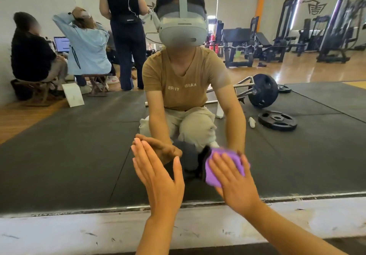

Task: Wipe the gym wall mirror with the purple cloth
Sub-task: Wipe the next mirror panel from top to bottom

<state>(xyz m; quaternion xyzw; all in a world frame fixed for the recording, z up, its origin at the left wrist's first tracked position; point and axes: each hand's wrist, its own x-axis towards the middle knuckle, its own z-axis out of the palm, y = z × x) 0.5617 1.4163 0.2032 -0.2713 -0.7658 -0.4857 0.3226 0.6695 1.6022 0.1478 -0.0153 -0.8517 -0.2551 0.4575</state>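
Observation:
The wall mirror [79, 155] fills most of the head view, its lower edge running just above a scuffed white ledge. My right hand [235, 183] presses the folded purple cloth [217, 167] flat against the glass low down, near the mirror's bottom edge. My left hand [158, 173] rests flat on the glass to the left of the cloth, fingers straight and together, holding nothing. The reflection shows me crouching in a tan shirt with a headset, arms reaching to the same spots.
The white ledge [79, 227] lies below the mirror's metal trim. Reflected behind me are black floor mats, a loaded barbell [261, 90], a loose weight plate [277, 120], gym machines at right, and three people [83, 46] seated and standing at left.

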